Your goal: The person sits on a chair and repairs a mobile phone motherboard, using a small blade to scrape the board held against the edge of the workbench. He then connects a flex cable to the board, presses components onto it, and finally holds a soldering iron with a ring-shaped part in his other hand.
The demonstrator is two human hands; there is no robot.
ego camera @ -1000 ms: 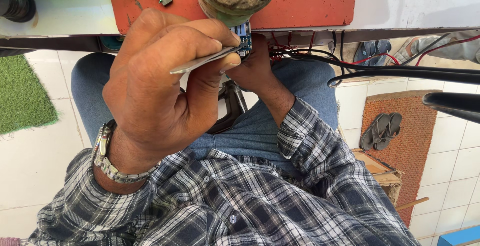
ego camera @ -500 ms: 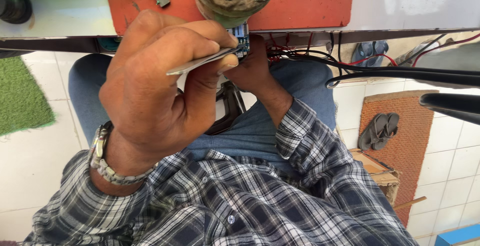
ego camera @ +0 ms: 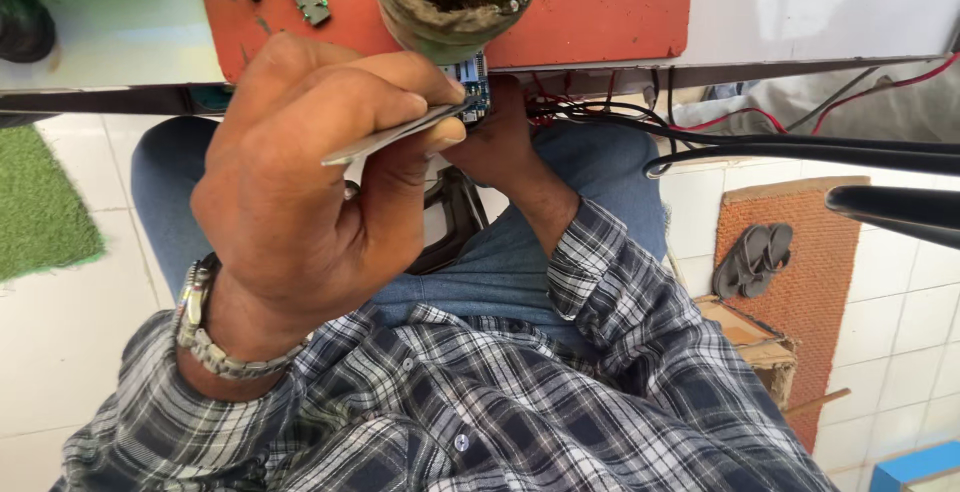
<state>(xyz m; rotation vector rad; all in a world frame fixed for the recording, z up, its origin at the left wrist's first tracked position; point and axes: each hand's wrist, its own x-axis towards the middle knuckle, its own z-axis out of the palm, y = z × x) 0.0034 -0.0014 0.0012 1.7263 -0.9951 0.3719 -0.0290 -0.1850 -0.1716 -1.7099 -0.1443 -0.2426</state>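
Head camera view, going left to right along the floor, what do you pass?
Green mat → white tiled floor → the person's jeans-clad lap → pair of sandals on an orange mat → blue box corner.

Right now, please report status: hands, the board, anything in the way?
Left hand pinches tweezers, tips at board. Right hand holds board from below. Pot overhangs it; wires close beside.

A mossy pot (ego camera: 455, 2) sits on my red mat (ego camera: 600, 2); below, sandals (ego camera: 752, 260) rest on an orange rug (ego camera: 810, 282), with green turf (ego camera: 40, 202) opposite.
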